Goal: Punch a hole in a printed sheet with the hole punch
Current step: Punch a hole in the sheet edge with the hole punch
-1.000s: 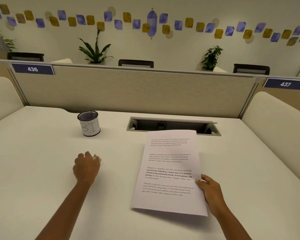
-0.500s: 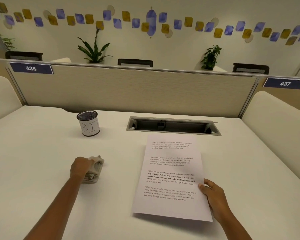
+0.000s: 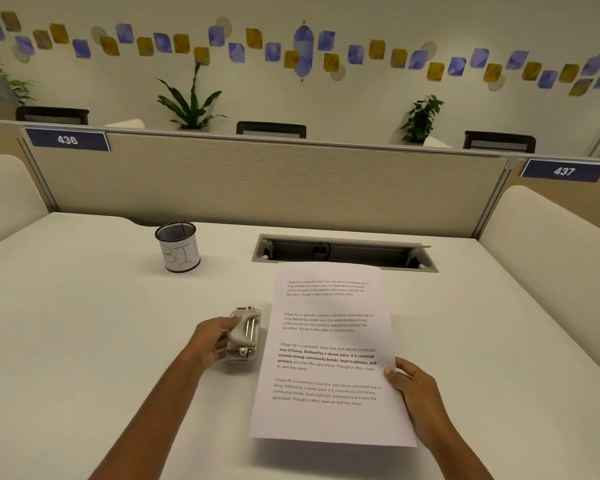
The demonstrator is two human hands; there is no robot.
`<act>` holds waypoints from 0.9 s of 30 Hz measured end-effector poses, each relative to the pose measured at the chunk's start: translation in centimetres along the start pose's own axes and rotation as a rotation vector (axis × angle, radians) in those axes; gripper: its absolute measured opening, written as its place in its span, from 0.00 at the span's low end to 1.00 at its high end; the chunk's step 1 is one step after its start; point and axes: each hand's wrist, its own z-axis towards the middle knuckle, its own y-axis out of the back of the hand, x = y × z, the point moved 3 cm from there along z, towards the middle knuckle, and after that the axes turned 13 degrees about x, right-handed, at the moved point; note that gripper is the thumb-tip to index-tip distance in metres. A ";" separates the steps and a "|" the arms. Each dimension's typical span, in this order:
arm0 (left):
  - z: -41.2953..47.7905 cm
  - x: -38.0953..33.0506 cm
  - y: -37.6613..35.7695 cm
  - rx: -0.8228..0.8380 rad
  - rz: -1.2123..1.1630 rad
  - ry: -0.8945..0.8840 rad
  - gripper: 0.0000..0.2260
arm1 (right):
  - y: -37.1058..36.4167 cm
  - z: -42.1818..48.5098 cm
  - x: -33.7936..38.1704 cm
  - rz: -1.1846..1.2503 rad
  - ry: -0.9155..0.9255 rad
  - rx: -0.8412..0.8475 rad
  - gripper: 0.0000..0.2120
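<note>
a broad off-white desk [image 3: 84, 341] fills the view, closed at the back by a beige fabric partition [image 3: 274, 181] bearing blue number plates 436 and 437; behind the partition stand potted plants and dark chair backs under a wall with blue and yellow tiles. a grey cable tray slot [image 3: 343, 252] is sunk into the desk by the partition, and a black mesh cup wrapped in white paper marked "bin" [image 3: 179, 247] stands to the left of the slot. the white printed sheet with four text blocks [image 3: 329, 355] lies just in front of the slot, its long axis running away from the person, near edge raised off the desk. the right hand [image 3: 418, 396] pinches the sheet's right edge, thumb on top. the left hand [image 3: 210, 341] is closed round the small grey and metal hole punch [image 3: 244, 336], just beside the sheet's left edge, its long axis parallel to that edge, its metal parts facing the sheet.
</note>
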 end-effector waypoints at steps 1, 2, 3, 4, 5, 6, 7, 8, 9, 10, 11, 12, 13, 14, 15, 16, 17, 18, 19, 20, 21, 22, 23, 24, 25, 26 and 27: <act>0.1 0.0 -0.3 0.025 -0.005 -0.003 0.07 | -0.1 -0.1 0.1 0.001 0.002 -0.001 0.11; 0.2 0.1 -0.6 0.054 -0.007 -0.002 0.06 | -0.1 -0.2 0.2 0.002 0.003 -0.002 0.12; 0.2 0.1 -0.8 0.081 -0.012 -0.002 0.05 | -0.1 -0.3 0.3 0.004 0.004 0.002 0.12; 0.3 0.2 -1.0 0.102 -0.007 -0.001 0.05 | -0.2 -0.4 0.3 0.005 0.006 0.008 0.11; 0.4 0.3 -1.2 0.121 0.004 0.002 0.05 | -0.1 -0.5 0.3 0.005 0.008 0.011 0.11; 0.5 0.3 -1.4 0.138 0.015 0.002 0.05 | -0.1 -0.7 0.3 0.000 0.011 0.009 0.10; 0.5 0.4 -1.6 0.151 0.018 0.001 0.06 | 0.0 -0.8 0.3 -0.006 0.016 0.004 0.10; 0.5 0.5 -1.8 0.162 0.017 0.000 0.06 | 0.1 -1.0 0.3 -0.011 0.024 -0.002 0.09; 0.5 0.5 -2.0 0.170 0.013 -0.002 0.07 | 0.1 -1.1 0.4 -0.017 0.033 -0.009 0.09; 0.4 0.5 -2.2 0.173 0.012 -0.002 0.08 | 0.2 -1.2 0.4 -0.024 0.043 -0.018 0.09; 0.3 0.5 -2.3 0.176 0.007 -0.003 0.09 | 0.3 -1.3 0.4 -0.030 0.054 -0.028 0.10; 0.3 0.5 -2.5 0.176 0.001 -0.005 0.09 | 0.3 -1.5 0.5 -0.039 0.066 -0.038 0.10; 0.1 0.5 -2.6 0.177 -0.004 -0.009 0.10 | 0.4 -1.6 0.6 -0.048 0.078 -0.046 0.10; 0.0 0.4 -2.7 0.176 -0.007 -0.013 0.10 | 0.5 -1.7 0.7 -0.056 0.089 -0.053 0.10; 0.0 0.4 -2.8 0.177 -0.007 -0.018 0.10 | 0.5 -1.9 0.9 -0.063 0.103 -0.060 0.10; 0.0 0.4 -2.9 0.178 0.000 -0.023 0.10 | 0.5 -2.0 1.0 -0.072 0.119 -0.067 0.10; 0.0 0.3 -3.1 0.178 0.013 -0.027 0.10 | 0.6 -2.2 1.2 -0.079 0.135 -0.077 0.10; 0.0 0.3 -3.2 0.178 0.024 -0.033 0.10 | 0.6 -2.3 1.4 -0.083 0.148 -0.086 0.09; 0.1 0.2 -3.4 0.179 0.028 -0.042 0.10 | 0.7 -2.4 1.6 -0.084 0.160 -0.093 0.09; 0.1 0.2 -3.5 0.177 0.024 -0.050 0.10 | 0.7 -2.5 1.7 -0.084 0.171 -0.096 0.10; 0.1 0.2 -3.6 0.173 0.018 -0.057 0.10 | 0.7 -2.5 1.8 -0.086 0.180 -0.095 0.10; 0.2 0.2 -3.7 0.169 0.009 -0.063 0.11 | 0.7 -2.6 1.9 -0.090 0.186 -0.094 0.10; 0.2 0.3 -3.8 0.166 0.000 -0.066 0.11 | 0.7 -2.6 1.9 -0.093 0.191 -0.093 0.10; 0.3 0.4 -4.0 0.164 -0.011 -0.068 0.11 | 0.6 -2.7 2.0 -0.095 0.195 -0.092 0.09; 0.3 0.6 -4.1 0.164 -0.022 -0.068 0.10 | 0.5 -2.8 2.0 -0.092 0.199 -0.092 0.09; 0.3 0.7 -4.1 0.166 -0.034 -0.067 0.10 | 0.4 -2.8 2.0 -0.088 0.199 -0.093 0.09; 0.3 0.8 -4.2 0.169 -0.046 -0.064 0.10 | 0.3 -2.8 1.9 -0.081 0.195 -0.091 0.09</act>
